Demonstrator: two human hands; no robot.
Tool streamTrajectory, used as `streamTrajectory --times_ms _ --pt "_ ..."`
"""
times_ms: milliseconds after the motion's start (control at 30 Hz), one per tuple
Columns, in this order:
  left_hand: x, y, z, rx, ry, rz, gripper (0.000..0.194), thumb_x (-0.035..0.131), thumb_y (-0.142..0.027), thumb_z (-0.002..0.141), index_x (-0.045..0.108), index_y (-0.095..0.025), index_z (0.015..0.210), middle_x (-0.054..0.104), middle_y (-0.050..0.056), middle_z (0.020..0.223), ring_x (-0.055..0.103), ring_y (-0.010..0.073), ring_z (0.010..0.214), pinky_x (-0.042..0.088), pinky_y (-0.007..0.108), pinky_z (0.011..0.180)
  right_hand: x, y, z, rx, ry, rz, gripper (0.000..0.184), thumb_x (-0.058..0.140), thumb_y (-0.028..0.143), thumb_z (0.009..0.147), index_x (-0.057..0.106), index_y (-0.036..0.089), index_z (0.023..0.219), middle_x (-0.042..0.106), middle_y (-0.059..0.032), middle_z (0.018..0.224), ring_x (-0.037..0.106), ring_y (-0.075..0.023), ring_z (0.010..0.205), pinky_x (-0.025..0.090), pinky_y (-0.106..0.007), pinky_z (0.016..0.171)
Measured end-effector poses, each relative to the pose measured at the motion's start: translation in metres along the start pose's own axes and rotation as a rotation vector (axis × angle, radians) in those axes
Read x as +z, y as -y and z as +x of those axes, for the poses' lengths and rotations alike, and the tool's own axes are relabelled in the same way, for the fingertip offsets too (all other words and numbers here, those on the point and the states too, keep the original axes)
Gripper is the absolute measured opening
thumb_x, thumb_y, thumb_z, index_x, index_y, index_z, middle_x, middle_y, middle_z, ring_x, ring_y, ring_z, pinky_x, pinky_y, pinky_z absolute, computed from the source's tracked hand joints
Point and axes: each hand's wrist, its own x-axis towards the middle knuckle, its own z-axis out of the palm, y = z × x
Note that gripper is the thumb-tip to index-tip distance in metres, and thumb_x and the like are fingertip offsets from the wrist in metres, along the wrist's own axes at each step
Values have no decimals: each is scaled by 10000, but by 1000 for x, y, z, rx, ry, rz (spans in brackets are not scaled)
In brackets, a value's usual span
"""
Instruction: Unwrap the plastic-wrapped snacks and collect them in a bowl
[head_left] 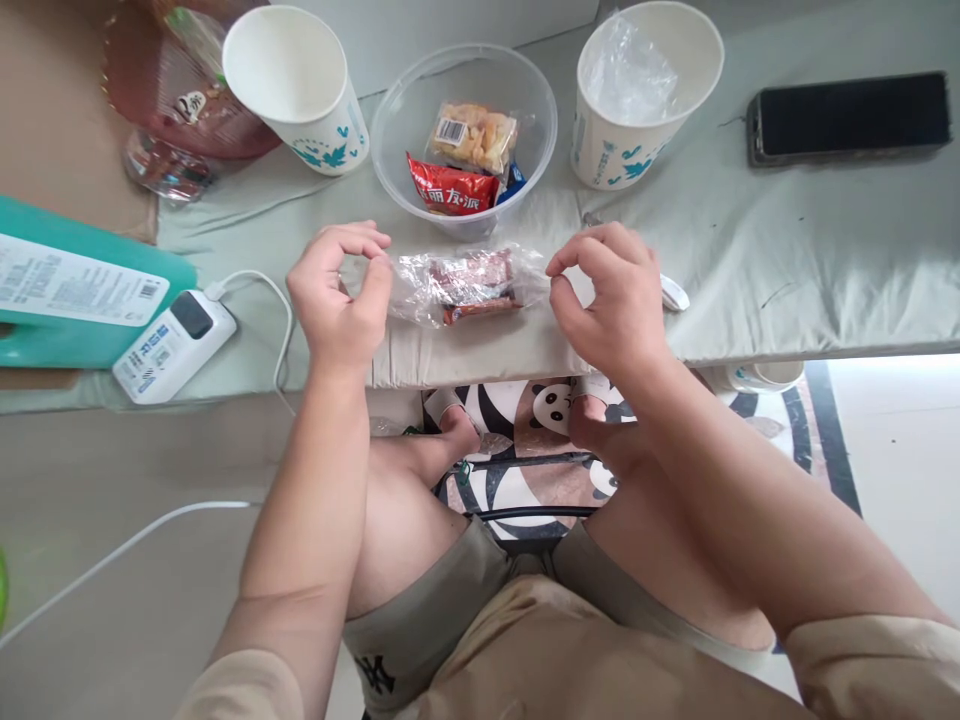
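Observation:
A clear plastic bag [416,290] lies stretched sideways near the table's front edge, with small red-brown wrapped snacks [480,275] inside. My left hand [341,290] is closed in a pinch at the bag's left end. At its right end my right hand [611,290] has thumb and index finger curled onto the bag's edge; the exact contact is hard to see. Just behind the bag stands a clear round plastic bowl [390,135]. It holds a red snack packet [454,190], a clear-wrapped pastry [476,135] and a partly hidden blue packet [513,184].
Two paper cups flank the bowl: the left cup [330,110] and the right cup [615,155], which contains crumpled clear plastic [630,75]. A phone [851,118] lies far right. At left are a white power bank [176,345] with cable, a green box [90,290] and a reddish bowl [135,70].

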Motion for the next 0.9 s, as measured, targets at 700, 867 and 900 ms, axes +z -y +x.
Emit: streamTrajectory --times_ms 700,867,900 --pt "5 10 4 36 -160 -142 60 743 -227 835 722 -190 791 718 38 788 724 188 809 595 368 797 23 -11 6 -45 91 70 502 517 180 875 656 180 1357 723 -74 962 658 -221 863 503 -374 845" --pt "6 10 4 12 -225 -179 117 677 -167 839 615 -207 747 696 11 726 713 183 795 597 413 911 20 -8 7 -35 75 109 414 480 161 849 763 176 1150 671 -65 901 614 -195 764 491 -355 776" --pt "6 8 5 7 -227 -190 123 653 -145 834 601 -209 743 691 7 706 714 183 793 593 420 926 19 -8 7 -36 60 121 373 472 164 854 775 178 1072 659 -67 897 610 -194 763 491 -360 779"
